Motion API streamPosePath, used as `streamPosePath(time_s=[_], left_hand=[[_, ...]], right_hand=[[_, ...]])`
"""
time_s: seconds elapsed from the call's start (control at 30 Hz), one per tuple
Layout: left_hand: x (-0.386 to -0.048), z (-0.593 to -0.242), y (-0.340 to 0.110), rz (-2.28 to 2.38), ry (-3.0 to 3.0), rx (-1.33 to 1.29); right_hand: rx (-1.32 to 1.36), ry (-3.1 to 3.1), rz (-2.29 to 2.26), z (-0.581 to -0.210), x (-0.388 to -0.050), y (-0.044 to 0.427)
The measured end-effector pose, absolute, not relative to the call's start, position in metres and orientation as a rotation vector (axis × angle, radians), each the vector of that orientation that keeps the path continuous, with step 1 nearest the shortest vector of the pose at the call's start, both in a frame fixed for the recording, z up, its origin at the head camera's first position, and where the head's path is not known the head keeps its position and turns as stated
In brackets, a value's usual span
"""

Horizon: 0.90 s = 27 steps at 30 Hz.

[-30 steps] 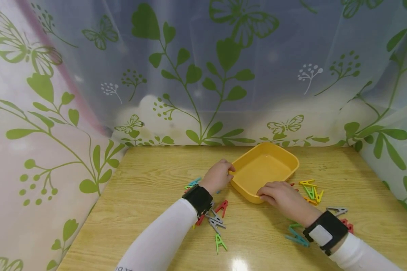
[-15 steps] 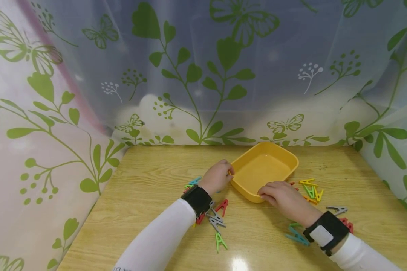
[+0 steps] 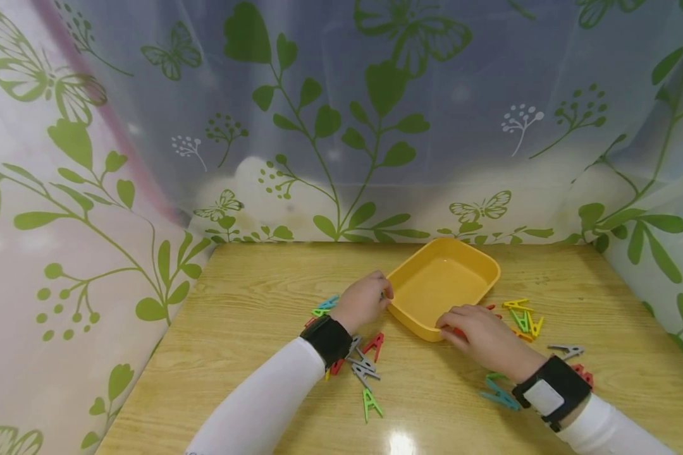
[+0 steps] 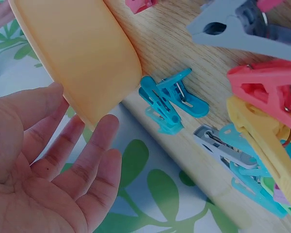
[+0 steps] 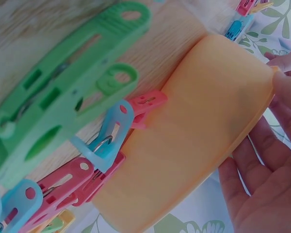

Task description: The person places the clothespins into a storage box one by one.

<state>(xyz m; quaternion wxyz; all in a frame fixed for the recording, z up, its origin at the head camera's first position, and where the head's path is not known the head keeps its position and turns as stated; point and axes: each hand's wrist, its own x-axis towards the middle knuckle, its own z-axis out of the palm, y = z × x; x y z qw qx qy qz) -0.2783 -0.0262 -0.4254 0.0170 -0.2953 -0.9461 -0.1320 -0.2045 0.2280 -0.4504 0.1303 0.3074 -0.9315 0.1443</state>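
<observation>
On the rim of the yellow tray (image 3: 445, 283), the left hand (image 3: 364, 299) and right hand (image 3: 480, 333) both pinch (presumably to steady it); clothespins (image 3: 369, 399) flank it.

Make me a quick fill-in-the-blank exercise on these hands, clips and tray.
1. Of the left hand and right hand at the tray, the ____ one is nearer the topmost yellow clip.
2. In the head view, the clip nearest the bottom edge is colored ____.
3. Both sleeves are ____.

Missing words: right; green; white.
</observation>
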Motion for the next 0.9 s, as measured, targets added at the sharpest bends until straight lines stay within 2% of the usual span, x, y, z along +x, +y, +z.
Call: streamPosePath(time_s=[0.67,0.9], left_hand=[[-0.257,-0.428,-0.033,-0.363,-2.943,-0.942],[-0.251,-0.431,-0.036,-0.473,-2.92,-0.992]], right_hand=[[0.947,-2.75,0.505,-0.447,-0.196,0.235],[0.97,-2.775,0.533,-0.447,-0.194,0.243]])
